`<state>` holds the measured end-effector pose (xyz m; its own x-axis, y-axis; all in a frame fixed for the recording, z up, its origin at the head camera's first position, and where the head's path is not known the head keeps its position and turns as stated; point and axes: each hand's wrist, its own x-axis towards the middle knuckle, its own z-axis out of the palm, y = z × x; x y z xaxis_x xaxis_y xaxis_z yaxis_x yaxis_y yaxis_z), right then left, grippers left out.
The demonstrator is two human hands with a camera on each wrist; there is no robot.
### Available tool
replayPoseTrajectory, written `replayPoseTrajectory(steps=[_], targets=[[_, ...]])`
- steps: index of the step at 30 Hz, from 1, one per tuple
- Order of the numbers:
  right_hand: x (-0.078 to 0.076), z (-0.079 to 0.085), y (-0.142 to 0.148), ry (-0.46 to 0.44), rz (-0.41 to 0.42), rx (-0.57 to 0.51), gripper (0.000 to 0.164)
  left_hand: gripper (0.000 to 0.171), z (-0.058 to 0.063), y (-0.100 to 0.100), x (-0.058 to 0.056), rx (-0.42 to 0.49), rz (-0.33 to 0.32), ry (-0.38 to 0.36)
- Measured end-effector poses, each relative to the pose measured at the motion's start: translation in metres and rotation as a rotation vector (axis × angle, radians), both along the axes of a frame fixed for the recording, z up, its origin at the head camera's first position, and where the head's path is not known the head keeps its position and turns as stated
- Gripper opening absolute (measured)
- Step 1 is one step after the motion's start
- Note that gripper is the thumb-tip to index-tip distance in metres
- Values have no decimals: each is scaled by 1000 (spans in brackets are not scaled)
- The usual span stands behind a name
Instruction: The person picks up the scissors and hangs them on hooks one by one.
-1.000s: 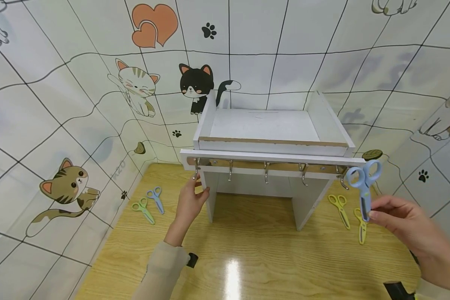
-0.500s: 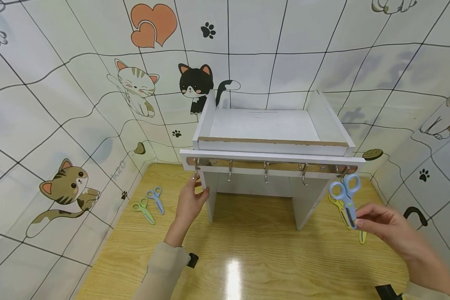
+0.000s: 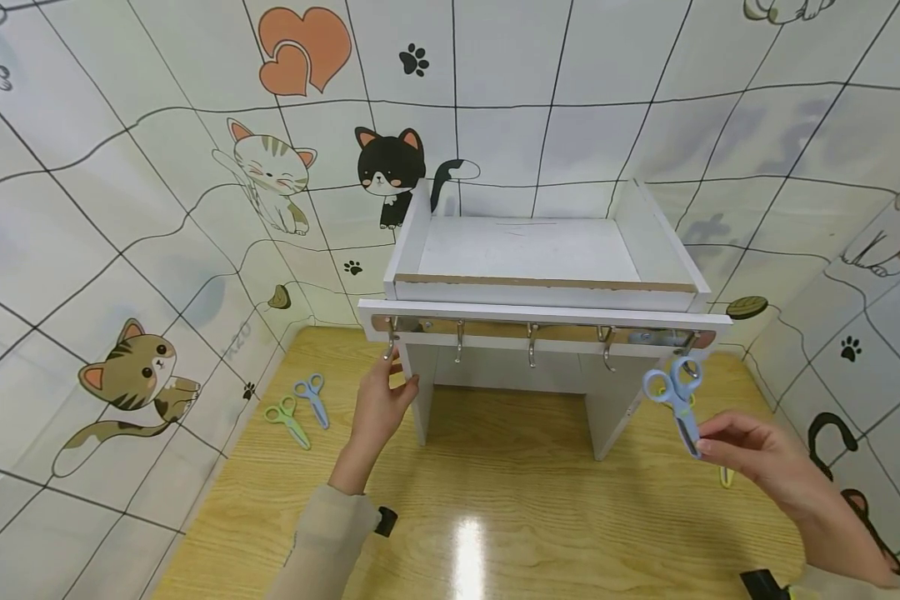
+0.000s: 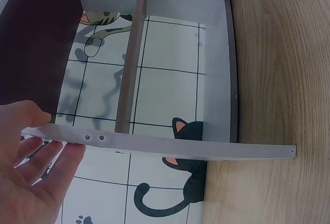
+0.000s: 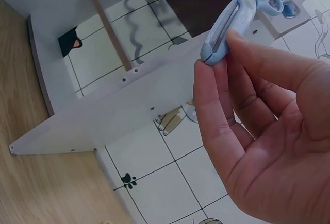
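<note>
My right hand (image 3: 753, 462) pinches the blade end of blue scissors (image 3: 675, 396) between thumb and fingertips, handles up. One handle ring (image 5: 270, 1) overlaps the rightmost hook on the rail (image 3: 495, 332), whose metal prongs show through the ring in the right wrist view. That rail runs along the front of a white shelf unit (image 3: 547, 318). At its other end, below the leftmost hook, my left hand (image 3: 378, 400) grips the edge of the side panel (image 4: 154, 142), thumb on one face and fingers on the other.
Green scissors (image 3: 288, 422) and a second blue pair (image 3: 312, 402) lie on the wooden table (image 3: 495, 508), left of the unit. Yellow scissors (image 3: 726, 477) lie on the right, mostly hidden behind my right hand. Cat-printed sheeting (image 3: 532, 67) surrounds the table.
My right hand has carried the blue scissors left and slightly down, from beside the rail's right end to the rightmost hook. The left hand has stayed on the panel.
</note>
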<state>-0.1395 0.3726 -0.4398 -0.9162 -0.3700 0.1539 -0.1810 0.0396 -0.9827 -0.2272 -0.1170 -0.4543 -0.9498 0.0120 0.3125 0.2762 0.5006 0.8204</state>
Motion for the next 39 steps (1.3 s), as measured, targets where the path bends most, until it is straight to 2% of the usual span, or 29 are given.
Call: replayPoseTrajectory(steps=[4,8,18,26,32,39], targets=[[-1,-3,-4,10,-29,37,35,49,0,0,0,-9,5,8],[-4,-5,-9,1,-42,16,34,50,0,0,0,-16,11,8],[-11,-17,-13,-98,33,-196,39,50,1,2,1,-14,14,3],[-13,-23,-13,-123,-19,-264,38,52,1,2,2,-16,26,4],[-14,-28,-12,-113,25,-336,41,51,0,2,2,-22,23,13],[-14,-30,-11,-133,14,-371,40,49,0,2,1,-24,18,30]])
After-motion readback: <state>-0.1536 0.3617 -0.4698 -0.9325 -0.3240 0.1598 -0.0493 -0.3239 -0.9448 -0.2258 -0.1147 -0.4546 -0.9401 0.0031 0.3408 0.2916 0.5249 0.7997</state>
